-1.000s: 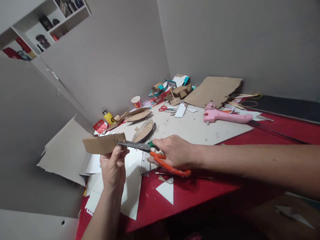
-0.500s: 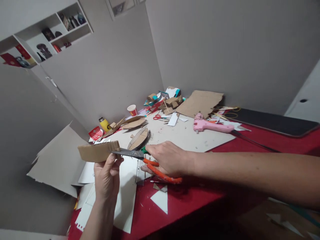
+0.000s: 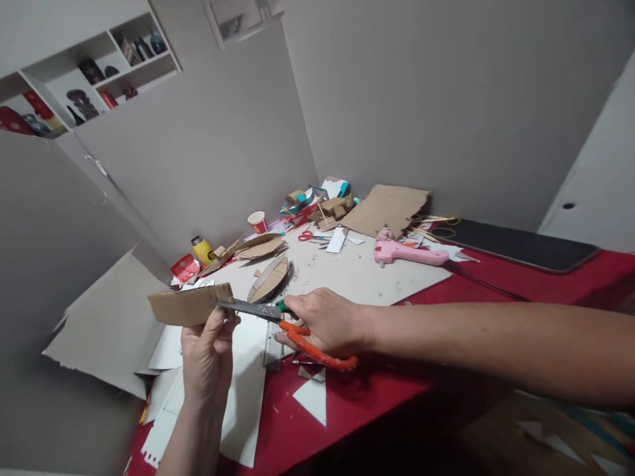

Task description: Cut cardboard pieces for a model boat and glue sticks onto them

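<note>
My left hand point(image 3: 206, 354) pinches a brown strip of cardboard point(image 3: 181, 307) from below, holding it up above the table. In my right hand point(image 3: 322, 320) is a pair of scissors point(image 3: 322, 354) with orange and green handles. Their dark blades point left and lie against the right end of the strip, in front of its face. Whether the blades are parted there is hard to make out. Behind the hands a leaf-shaped cardboard piece point(image 3: 268, 277) lies on the grey board point(image 3: 317, 274).
A pink glue gun point(image 3: 409, 254) with a dark cord rests on the right of the board. Farther back are small red scissors point(image 3: 306, 235), a paper cup point(image 3: 256, 222), a yellow bottle point(image 3: 202, 250) and a cardboard sheet point(image 3: 384, 210). White paper scraps point(image 3: 312, 400) lie on the red cloth point(image 3: 367, 423).
The whole view has shifted slightly, so things sit a little farther left. Both hands keep their hold, and the scissor blades remain at the strip's right end.
</note>
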`<act>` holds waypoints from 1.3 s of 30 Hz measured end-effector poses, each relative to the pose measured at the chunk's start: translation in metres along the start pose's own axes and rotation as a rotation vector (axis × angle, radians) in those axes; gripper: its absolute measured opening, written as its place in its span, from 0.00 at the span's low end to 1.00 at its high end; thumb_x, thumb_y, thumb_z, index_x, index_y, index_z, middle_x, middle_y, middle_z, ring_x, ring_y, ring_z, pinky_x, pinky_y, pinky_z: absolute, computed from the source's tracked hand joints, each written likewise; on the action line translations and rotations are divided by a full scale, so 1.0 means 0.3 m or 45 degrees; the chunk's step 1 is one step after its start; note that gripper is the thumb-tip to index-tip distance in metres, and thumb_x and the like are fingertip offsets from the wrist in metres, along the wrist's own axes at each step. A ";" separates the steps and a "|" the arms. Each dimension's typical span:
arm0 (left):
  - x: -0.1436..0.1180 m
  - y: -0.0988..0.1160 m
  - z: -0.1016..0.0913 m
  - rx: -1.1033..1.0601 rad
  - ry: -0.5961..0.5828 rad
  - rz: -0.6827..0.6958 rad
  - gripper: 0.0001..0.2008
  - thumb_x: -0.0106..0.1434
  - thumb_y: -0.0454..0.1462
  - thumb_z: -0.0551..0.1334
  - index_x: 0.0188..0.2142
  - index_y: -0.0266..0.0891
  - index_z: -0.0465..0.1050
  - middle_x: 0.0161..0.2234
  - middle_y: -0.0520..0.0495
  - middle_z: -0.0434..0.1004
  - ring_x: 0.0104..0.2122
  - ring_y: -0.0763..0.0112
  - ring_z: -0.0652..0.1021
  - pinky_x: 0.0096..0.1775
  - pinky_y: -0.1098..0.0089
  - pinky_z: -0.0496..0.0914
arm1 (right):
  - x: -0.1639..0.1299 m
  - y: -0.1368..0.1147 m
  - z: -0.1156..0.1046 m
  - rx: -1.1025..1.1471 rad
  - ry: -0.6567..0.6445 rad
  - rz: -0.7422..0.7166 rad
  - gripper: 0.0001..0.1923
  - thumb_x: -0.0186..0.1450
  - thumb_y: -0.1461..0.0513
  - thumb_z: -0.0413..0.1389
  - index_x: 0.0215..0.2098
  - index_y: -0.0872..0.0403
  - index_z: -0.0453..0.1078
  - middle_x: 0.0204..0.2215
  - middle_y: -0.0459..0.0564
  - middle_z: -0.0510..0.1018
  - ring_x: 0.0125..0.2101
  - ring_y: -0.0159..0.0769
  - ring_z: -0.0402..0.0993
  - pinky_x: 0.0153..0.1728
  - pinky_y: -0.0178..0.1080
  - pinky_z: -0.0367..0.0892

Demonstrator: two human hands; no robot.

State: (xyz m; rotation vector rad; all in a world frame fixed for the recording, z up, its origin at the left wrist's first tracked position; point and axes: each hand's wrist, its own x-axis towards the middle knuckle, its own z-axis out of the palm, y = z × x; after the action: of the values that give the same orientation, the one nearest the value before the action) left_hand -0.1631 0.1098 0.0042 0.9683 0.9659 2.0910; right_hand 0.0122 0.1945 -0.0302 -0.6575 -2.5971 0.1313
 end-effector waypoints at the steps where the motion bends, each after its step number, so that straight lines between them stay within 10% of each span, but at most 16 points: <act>1: 0.000 -0.001 0.001 0.001 0.003 -0.004 0.13 0.47 0.30 0.72 0.33 0.39 0.76 0.29 0.52 0.78 0.26 0.76 0.74 0.28 0.77 0.71 | 0.000 -0.001 0.000 0.003 0.002 -0.001 0.24 0.64 0.44 0.45 0.33 0.58 0.65 0.25 0.54 0.77 0.24 0.41 0.74 0.23 0.36 0.55; 39: -0.002 -0.043 -0.013 -0.060 0.071 -0.107 0.16 0.43 0.31 0.74 0.34 0.39 0.77 0.29 0.51 0.79 0.27 0.74 0.76 0.30 0.75 0.72 | 0.008 -0.007 0.026 0.027 -0.046 0.083 0.24 0.64 0.44 0.44 0.34 0.56 0.65 0.26 0.54 0.78 0.26 0.44 0.75 0.24 0.36 0.54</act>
State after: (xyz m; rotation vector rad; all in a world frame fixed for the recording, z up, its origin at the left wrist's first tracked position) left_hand -0.1630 0.1149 -0.0082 0.8356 0.9647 2.0711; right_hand 0.0060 0.1937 -0.0357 -0.7387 -2.6063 0.1922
